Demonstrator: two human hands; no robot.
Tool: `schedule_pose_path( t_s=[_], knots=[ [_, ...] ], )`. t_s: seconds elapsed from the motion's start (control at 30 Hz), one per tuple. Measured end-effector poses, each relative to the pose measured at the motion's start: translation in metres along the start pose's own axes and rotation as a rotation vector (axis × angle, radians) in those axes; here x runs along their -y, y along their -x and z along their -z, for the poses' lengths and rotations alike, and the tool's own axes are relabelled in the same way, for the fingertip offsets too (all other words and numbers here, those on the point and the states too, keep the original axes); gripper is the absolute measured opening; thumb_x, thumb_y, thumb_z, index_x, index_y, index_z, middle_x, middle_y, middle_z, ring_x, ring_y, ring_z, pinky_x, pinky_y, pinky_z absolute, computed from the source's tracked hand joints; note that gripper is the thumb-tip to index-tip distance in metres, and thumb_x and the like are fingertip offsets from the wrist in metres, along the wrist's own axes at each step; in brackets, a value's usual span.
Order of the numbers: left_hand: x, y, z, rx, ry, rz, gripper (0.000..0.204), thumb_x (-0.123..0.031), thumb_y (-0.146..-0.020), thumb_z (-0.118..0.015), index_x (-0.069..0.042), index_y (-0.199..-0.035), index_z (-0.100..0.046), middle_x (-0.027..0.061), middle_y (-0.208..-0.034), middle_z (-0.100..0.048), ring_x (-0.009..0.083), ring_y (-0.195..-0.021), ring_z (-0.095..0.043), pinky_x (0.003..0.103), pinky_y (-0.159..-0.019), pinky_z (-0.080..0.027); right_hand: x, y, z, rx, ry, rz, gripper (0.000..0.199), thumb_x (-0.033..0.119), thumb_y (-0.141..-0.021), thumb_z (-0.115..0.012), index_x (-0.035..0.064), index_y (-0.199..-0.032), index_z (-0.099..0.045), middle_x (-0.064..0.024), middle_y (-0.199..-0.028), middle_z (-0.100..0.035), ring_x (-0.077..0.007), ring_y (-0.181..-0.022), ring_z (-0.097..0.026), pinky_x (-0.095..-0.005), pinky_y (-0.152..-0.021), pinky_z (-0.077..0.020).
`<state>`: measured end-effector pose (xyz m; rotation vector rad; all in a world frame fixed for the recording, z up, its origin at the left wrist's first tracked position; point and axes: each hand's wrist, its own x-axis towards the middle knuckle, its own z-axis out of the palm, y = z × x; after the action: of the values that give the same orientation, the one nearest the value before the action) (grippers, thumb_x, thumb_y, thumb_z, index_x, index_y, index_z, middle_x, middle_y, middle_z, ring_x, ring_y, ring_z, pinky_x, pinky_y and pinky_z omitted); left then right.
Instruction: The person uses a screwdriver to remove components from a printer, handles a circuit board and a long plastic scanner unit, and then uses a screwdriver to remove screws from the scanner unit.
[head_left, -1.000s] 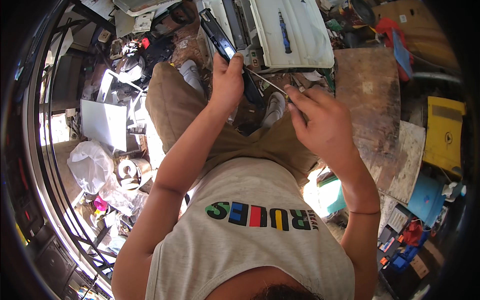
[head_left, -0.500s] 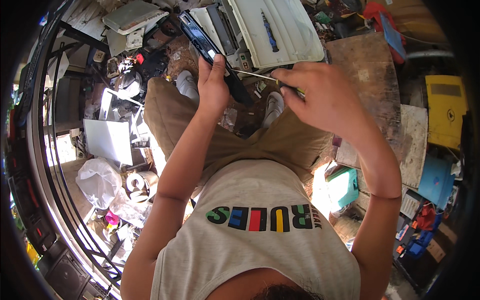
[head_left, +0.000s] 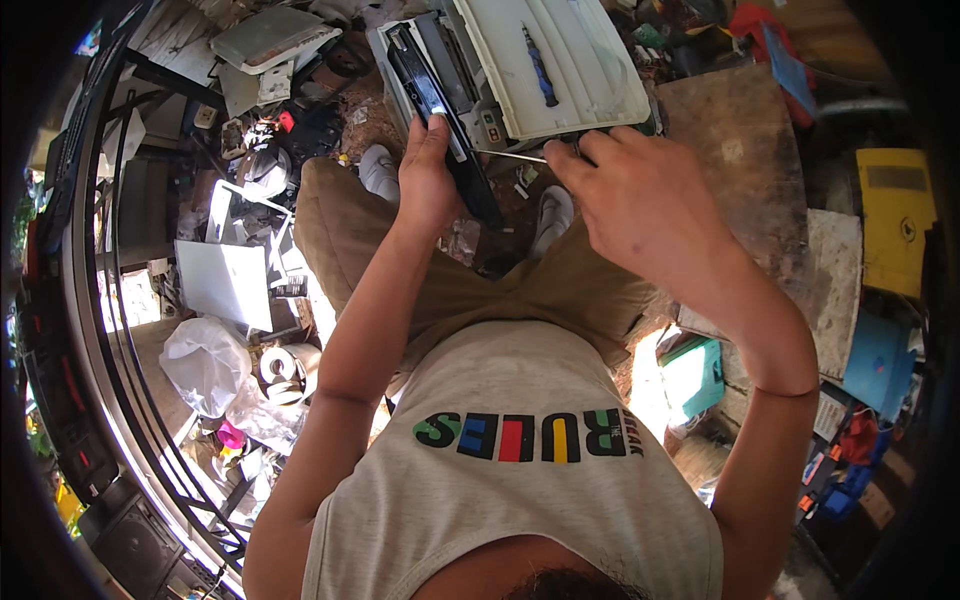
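My left hand (head_left: 428, 178) grips a long, narrow black device panel (head_left: 416, 78) with a glossy upper face, its thumb lying on top. The panel slants above my knees, its far end toward the upper left. In my right hand (head_left: 645, 190) is a screwdriver; its thin metal shaft (head_left: 515, 155) points left, with the tip at or very near the panel's right edge. My fingers hide the handle now. Beyond my hands, a blue-handled precision screwdriver (head_left: 541, 75) lies on a cream plastic tray-like cover (head_left: 600, 70).
Right of my hand is a worn wooden board (head_left: 735, 150), with a yellow case (head_left: 893, 215) farther right. Scrap parts, a white panel (head_left: 225, 285) and a clear plastic bag (head_left: 205, 365) crowd the left. A grey machine part (head_left: 455, 65) adjoins the cover.
The black panel and my left hand have shifted slightly right and nearer. My right hand has turned, so the screwdriver handle is now hidden; its shaft still reaches the panel's edge.
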<state>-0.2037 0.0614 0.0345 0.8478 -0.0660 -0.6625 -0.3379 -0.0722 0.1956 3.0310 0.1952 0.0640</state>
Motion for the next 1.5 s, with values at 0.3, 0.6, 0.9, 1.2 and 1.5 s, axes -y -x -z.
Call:
schedule_pose_path(
  t_s=[0.3,0.6,0.9,1.2,1.5],
  knots=[
    [-0.007,0.007,-0.008,0.044,-0.134,0.114,0.024,-0.028,-0.104,-0.041,-0.011,-0.116,-0.052,0.0009,-0.09,-0.059,0.0128,-0.072,-0.058,0.03,-0.065,-0.053,-0.045,-0.009,-0.011,0.06,-0.33,0.031,0.023,0.019,-0.081,-0.066,0.0076,-0.101,-0.072,-0.0104,-0.081,-0.067,-0.0283,-0.074,-0.066,-0.0401,-0.068,-0.0529],
    [-0.006,0.002,-0.01,0.071,-0.119,0.16,0.024,-0.029,-0.104,-0.04,-0.009,-0.106,-0.052,0.003,-0.086,-0.053,0.0161,-0.071,-0.055,0.035,-0.063,-0.053,-0.072,0.001,-0.074,0.117,-0.906,-0.198,0.024,0.022,-0.085,-0.072,0.0065,-0.103,-0.073,-0.0086,-0.087,-0.072,-0.0164,-0.073,-0.065,-0.0302,-0.072,-0.0512],
    [-0.005,0.0,-0.007,0.117,-0.072,0.206,0.032,-0.033,-0.105,-0.036,-0.007,-0.115,-0.052,0.0038,-0.091,-0.06,0.0149,-0.072,-0.057,0.029,-0.062,-0.052,-0.07,0.007,-0.079,0.093,-0.918,-0.2,0.023,0.022,-0.084,-0.073,0.0077,-0.102,-0.073,-0.0083,-0.086,-0.072,-0.0164,-0.072,-0.065,-0.0297,-0.07,-0.051],
    [-0.003,-0.006,0.009,0.204,0.203,0.303,0.036,-0.042,-0.1,-0.047,-0.008,-0.108,-0.056,0.0024,-0.087,-0.048,0.0145,-0.075,-0.046,0.03,-0.063,-0.045,-0.042,0.004,-0.036,0.047,-0.527,-0.144,0.023,0.019,-0.084,-0.072,0.0072,-0.104,-0.072,-0.0119,-0.091,-0.071,-0.0214,-0.074,-0.067,-0.0298,-0.069,-0.0507],
    [-0.006,-0.005,0.004,0.269,0.289,0.389,0.035,-0.041,-0.097,-0.053,-0.008,-0.108,-0.058,0.0062,-0.093,-0.053,0.016,-0.082,-0.051,0.031,-0.068,-0.047,-0.066,0.013,-0.071,0.142,-1.015,-0.269,0.028,0.025,-0.086,-0.072,0.007,-0.107,-0.073,-0.0099,-0.088,-0.073,-0.0167,-0.078,-0.068,-0.0301,-0.073,-0.052]
  ],
)
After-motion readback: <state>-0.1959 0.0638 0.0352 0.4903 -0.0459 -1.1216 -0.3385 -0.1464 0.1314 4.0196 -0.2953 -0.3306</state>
